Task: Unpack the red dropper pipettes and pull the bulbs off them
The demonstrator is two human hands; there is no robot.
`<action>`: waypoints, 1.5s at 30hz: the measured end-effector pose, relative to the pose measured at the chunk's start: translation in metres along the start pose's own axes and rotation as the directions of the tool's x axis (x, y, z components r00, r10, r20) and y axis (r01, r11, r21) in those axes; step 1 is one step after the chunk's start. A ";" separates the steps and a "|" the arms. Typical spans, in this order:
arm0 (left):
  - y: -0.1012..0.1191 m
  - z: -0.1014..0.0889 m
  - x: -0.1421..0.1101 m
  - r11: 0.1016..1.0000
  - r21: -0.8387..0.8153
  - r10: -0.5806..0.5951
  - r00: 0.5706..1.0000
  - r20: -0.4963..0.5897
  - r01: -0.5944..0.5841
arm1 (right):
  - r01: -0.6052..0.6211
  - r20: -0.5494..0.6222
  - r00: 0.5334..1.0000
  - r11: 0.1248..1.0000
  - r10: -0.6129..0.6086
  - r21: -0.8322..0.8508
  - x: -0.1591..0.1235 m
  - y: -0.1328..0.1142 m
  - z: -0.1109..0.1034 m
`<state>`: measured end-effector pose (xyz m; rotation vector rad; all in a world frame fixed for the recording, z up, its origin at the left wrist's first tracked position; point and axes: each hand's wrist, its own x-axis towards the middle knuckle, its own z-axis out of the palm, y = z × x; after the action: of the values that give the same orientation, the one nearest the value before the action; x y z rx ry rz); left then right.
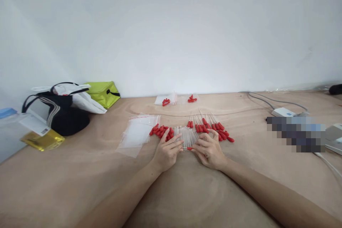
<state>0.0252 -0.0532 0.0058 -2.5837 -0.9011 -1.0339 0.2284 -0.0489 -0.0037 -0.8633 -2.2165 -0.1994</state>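
Note:
Between my two hands a glass dropper tube (184, 148) lies crosswise, with a red rubber bulb (189, 148) at its right end. My left hand (167, 154) pinches the tube from the left. My right hand (210, 151) is closed on the bulb from the right, its fingertips partly hiding it. Just beyond the fingers lies a row of clear glass tubes (187, 136). A heap of loose red bulbs (161, 130) sits by my left fingers. Past my right hand, several droppers with red bulbs (204, 127) point their thin glass tips toward the wall.
Clear zip bags (140, 131) lie flat on the wooden table (171, 192) at left. Near the wall are bags with red-bulbed droppers (176, 99). A lime-green bag (103, 92) and a black bag (68, 115) stand far left. Cables and a white adapter (284, 112) lie right.

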 end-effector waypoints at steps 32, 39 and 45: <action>-0.021 0.017 -0.003 0.973 0.088 -0.194 0.965 -0.177 0.212 | -0.660 -0.248 0.729 0.752 0.638 -0.004 -0.018 0.064 -0.037; -0.018 0.019 0.003 0.980 0.093 -0.154 0.968 -0.199 0.175 | -0.660 -0.135 0.750 0.744 0.647 -0.102 -0.017 0.064 -0.038; -0.014 0.021 0.005 0.994 -0.015 -0.109 0.985 -0.133 0.108 | -0.647 -0.056 0.756 0.732 0.652 -0.212 -0.013 0.058 -0.035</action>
<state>0.0313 -0.0313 -0.0062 -2.4604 -1.0147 -1.2251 0.2919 -0.0249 0.0063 -1.7199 -1.7883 -0.0904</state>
